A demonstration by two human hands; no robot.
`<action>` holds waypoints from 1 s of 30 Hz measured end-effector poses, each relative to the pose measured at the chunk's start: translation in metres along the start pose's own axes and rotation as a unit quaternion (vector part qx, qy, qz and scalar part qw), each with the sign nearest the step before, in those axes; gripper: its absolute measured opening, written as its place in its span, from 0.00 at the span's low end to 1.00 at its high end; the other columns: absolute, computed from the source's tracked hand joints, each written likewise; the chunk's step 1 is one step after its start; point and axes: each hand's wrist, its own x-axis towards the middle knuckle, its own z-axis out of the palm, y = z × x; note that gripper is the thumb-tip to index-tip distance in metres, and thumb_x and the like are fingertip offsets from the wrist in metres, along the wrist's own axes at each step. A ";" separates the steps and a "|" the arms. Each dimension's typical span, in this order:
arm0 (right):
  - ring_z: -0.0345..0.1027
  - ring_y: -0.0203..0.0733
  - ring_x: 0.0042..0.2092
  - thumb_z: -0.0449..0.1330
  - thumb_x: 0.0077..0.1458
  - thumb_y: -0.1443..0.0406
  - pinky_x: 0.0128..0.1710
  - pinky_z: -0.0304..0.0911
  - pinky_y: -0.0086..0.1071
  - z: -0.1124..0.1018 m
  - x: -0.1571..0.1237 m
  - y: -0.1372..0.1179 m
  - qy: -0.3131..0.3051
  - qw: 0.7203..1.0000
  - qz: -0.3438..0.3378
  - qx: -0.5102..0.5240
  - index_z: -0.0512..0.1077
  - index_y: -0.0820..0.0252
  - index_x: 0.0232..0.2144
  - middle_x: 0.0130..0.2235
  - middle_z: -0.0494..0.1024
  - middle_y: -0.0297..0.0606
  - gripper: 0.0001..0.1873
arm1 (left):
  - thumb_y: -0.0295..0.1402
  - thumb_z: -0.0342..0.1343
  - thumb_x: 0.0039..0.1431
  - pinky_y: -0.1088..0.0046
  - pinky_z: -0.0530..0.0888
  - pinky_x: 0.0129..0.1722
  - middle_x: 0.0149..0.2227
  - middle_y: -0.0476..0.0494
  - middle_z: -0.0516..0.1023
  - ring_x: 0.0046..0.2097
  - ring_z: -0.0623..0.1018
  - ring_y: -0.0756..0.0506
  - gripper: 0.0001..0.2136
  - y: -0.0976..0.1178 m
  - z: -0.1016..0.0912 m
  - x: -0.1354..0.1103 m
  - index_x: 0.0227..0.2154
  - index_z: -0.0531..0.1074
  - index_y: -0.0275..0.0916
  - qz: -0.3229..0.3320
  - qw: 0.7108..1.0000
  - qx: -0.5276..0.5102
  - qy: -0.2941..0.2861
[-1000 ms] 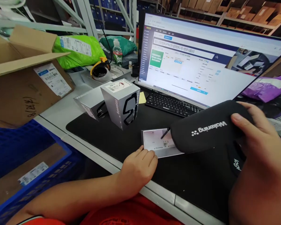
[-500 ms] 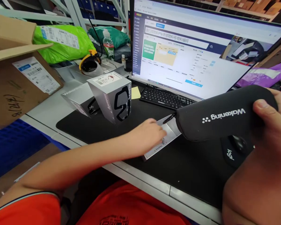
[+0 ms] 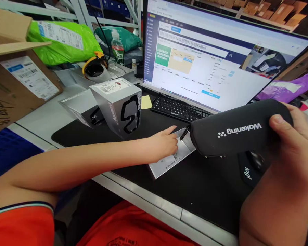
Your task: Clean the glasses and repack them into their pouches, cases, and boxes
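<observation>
My right hand (image 3: pixel 295 130) is wrapped around the far end of a black zip case (image 3: pixel 233 131) with white "Wakening" lettering, held tilted above the desk. From the case's near end dangles a dark zipper pull (image 3: pixel 185 133). Over an open silver-grey box (image 3: pixel 160 171) on the black mat, my left hand (image 3: pixel 164 145) has its index finger stretched out and the others loosely bent. No object shows in it, though its palm side is hidden. Further left stand two silver Wakening cartons, an upright carton (image 3: pixel 115 109) in front of a second carton (image 3: pixel 78 104).
Behind the mat are a keyboard (image 3: pixel 177 107) and a large monitor (image 3: pixel 195 78). A mouse (image 3: pixel 256 160) sits at the right. At the left are a cardboard box (image 3: pixel 23 95), a green parcel (image 3: pixel 56 42), a bottle (image 3: pixel 117 48) and a yellow-and-black scanner-like device (image 3: pixel 94 66).
My left index finger has straightened out from the more curled hand. The case has dropped slightly and shifted a little left in view. The camera view has shifted a little.
</observation>
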 end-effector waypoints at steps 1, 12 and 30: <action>0.67 0.38 0.33 0.70 0.47 0.57 0.29 0.61 0.31 0.002 0.001 0.002 -0.004 1.000 0.001 0.010 0.76 0.49 0.47 0.38 0.74 0.33 0.23 | 0.20 0.65 0.41 0.49 0.48 0.68 0.33 0.44 0.80 0.46 0.76 0.38 0.10 -0.005 -0.002 0.000 0.26 0.74 0.40 0.006 1.000 0.005 -0.009; 0.67 0.36 0.33 0.72 0.44 0.57 0.29 0.61 0.28 0.008 0.009 0.010 -0.015 0.999 0.032 0.024 0.77 0.49 0.45 0.38 0.75 0.33 0.23 | 0.26 0.60 0.58 0.59 0.61 0.63 0.29 0.47 0.78 0.38 0.75 0.45 0.10 -0.020 -0.022 -0.001 0.22 0.73 0.40 0.025 0.999 -0.001 0.023; 0.74 0.48 0.43 0.67 0.53 0.50 0.41 0.71 0.40 0.047 0.002 0.042 -0.165 0.983 0.033 -0.068 0.70 0.49 0.50 0.45 0.78 0.38 0.25 | 0.54 0.67 0.48 0.43 0.63 0.65 0.73 0.38 0.48 0.70 0.58 0.29 0.49 0.049 -0.030 -0.105 0.70 0.47 0.53 -0.355 0.886 -0.238 0.181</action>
